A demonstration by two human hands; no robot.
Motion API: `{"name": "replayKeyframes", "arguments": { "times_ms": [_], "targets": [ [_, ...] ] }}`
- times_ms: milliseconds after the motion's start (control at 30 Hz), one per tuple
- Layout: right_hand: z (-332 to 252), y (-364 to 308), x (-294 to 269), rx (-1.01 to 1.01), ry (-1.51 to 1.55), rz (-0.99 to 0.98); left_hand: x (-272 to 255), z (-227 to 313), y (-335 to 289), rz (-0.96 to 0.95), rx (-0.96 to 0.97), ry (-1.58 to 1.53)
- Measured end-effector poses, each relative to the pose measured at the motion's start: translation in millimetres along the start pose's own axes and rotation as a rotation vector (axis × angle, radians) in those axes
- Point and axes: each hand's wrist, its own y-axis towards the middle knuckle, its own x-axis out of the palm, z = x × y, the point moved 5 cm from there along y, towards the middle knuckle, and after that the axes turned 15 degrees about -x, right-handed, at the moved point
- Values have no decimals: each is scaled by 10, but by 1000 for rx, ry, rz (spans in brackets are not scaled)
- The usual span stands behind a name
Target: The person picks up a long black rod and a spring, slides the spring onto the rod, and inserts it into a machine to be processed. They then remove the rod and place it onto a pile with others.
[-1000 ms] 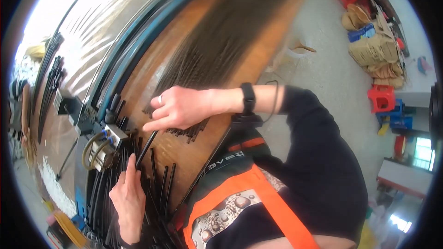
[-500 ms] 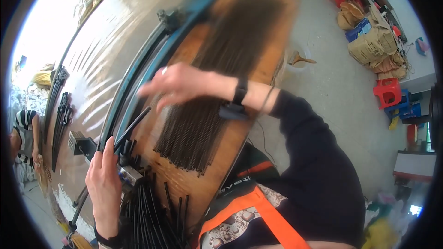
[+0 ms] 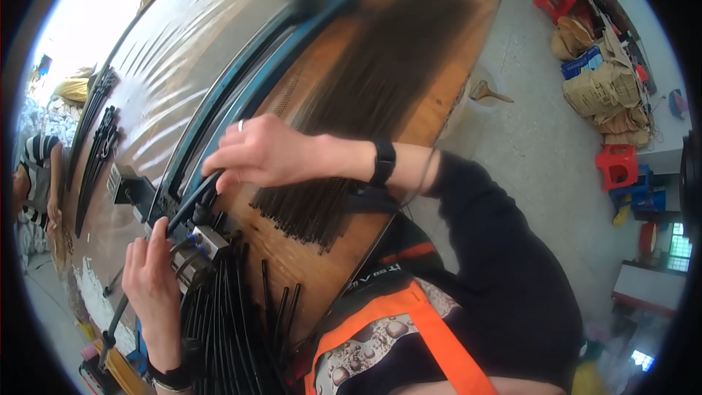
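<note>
A slim black tube (image 3: 189,206) runs slantwise between my two hands, beside the lower end of a blue metal rail (image 3: 291,50). My left hand (image 3: 151,269) is closed round its lower stretch. At the upper end, my right hand (image 3: 254,152) pinches the tube between thumb and fingers, its palm turned down. Just right of the tube sits a small metal block (image 3: 210,241) with fittings. Beneath my right forearm lies a wide row of long dark coil springs (image 3: 358,113), partly covered by the arm.
A bundle of black tubes (image 3: 227,314) hangs near my lap. The springs rest on a wooden board (image 3: 439,102). Plastic film (image 3: 157,113) covers the table to the left, with black strips (image 3: 95,153) on it. Another person (image 3: 40,175) is at far left. Red stools (image 3: 616,168) and sacks stand right.
My right hand has come down and left, and its fingers have closed on the tube's upper end, which stood free before. The left hand keeps its hold.
</note>
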Motion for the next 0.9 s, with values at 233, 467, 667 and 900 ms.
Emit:
{"name": "replayKeyframes", "arguments": {
  "times_ms": [233,467,667,900],
  "targets": [
    [-57,134,200,77,195,51,-145,-373,-337,-11,-94,-34],
    [-464,488,485,36,172,108,-203,-473,-507,0,-102,-10],
    [-309,461,338,-40,68,136,-267,-661,-638,27,-124,-29],
    [-168,543,552,-71,-129,31,-540,-1347,-997,163,-338,-148]
  ]
}}
